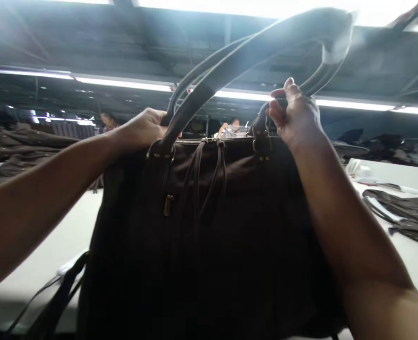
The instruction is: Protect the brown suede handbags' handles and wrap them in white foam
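A large dark handbag (230,226) stands upright in front of me, its front in deep shadow. Two long handles (209,89) arch up from its top, and a pale wrap shows near the right bend. My left hand (150,123) is closed at the left handle base, its fingertips hidden behind the handle. Higher on the right, my right hand (295,111) is closed around the handle, thumb and fingers pinching it. A metal zipper (191,140) runs along the top edge. Zip pull cords (196,174) hang down the front beside a small gold-coloured pull (167,206).
Dark bags or bag pieces lie on the white table at the left (21,148) and right (403,212). A dark strap (65,288) hangs beside the bag at lower left. Two people are in the background, under rows of ceiling lights (123,83).
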{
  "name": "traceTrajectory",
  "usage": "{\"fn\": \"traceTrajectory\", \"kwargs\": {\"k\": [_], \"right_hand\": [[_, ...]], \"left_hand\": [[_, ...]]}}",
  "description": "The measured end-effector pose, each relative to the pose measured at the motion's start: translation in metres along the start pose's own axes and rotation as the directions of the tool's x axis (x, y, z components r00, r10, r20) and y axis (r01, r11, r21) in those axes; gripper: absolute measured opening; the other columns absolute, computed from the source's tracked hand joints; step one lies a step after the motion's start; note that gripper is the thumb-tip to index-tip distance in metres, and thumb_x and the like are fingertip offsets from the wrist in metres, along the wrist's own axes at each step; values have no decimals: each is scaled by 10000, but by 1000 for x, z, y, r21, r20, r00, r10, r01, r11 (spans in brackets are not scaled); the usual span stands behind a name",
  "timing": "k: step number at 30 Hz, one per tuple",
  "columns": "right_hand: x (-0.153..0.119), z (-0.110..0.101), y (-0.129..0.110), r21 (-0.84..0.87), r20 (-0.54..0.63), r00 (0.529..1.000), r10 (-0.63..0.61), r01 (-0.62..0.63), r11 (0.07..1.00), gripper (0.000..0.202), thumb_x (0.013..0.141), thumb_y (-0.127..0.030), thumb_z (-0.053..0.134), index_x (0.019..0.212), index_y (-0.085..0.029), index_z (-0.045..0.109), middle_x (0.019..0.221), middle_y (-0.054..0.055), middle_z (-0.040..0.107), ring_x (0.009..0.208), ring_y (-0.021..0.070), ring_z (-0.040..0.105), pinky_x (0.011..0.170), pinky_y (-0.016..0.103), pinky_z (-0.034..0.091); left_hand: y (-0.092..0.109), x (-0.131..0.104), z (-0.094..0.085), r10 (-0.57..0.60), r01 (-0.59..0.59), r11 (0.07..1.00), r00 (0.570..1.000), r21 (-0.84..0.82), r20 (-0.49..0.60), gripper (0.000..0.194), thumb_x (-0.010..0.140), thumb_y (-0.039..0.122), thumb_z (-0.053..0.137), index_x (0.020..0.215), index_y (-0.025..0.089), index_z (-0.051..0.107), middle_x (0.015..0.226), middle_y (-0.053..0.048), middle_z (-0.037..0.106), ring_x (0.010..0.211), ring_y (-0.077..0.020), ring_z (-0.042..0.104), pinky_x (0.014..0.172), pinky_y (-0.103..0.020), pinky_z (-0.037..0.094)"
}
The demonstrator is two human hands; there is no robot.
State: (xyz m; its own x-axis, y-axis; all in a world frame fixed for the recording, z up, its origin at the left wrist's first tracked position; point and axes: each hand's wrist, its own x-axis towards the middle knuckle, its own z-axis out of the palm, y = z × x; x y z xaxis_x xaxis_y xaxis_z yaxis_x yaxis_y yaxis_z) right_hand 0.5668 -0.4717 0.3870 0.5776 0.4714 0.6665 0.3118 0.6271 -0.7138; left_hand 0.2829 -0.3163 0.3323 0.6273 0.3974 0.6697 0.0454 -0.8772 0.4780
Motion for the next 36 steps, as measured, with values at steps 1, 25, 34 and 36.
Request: {"fn": "traceTrajectory", "kwargs": {"k": [1,25,34,36], "right_hand": [[-12,-3,-12,-28,0,999,47,-47,998,451,909,-393,364,721,-83,632,846,14,688,832,108,696,535,166,401],[-178,-48,250,-18,-238,589,773,-798,602,258,957,-332,556,1110,-126,585,976,47,627,753,120,623,632,259,552],[-219,-84,248,-532,-22,619,785,-672,515,265,803,-174,718,1054,-114,656,1083,110,653,1084,242,602,974,411,474],[-240,-105,220,-659,10,706,708,-528,536,345,743,-184,765,1075,-156,678,1255,118,594,1280,280,462,1123,431,314]], "left_hand": [[-1,-8,4,-20,20,1000,999,-21,31,228,757,289,715,781,67,667,724,-22,632,642,-101,563,660,-263,490],[-152,-158,170,-452,514,857,707,45,543,850,527,658,741,1223,194,590,1236,-93,642,1118,-300,587,925,-322,472],[-194,-159,230,-624,555,782,680,284,386,479,598,653,538,662,181,590,701,-77,674,771,-305,644,691,-346,477],[-196,-157,231,-622,553,783,698,286,354,475,617,659,490,646,191,567,671,-62,667,749,-288,637,674,-329,467]]}}
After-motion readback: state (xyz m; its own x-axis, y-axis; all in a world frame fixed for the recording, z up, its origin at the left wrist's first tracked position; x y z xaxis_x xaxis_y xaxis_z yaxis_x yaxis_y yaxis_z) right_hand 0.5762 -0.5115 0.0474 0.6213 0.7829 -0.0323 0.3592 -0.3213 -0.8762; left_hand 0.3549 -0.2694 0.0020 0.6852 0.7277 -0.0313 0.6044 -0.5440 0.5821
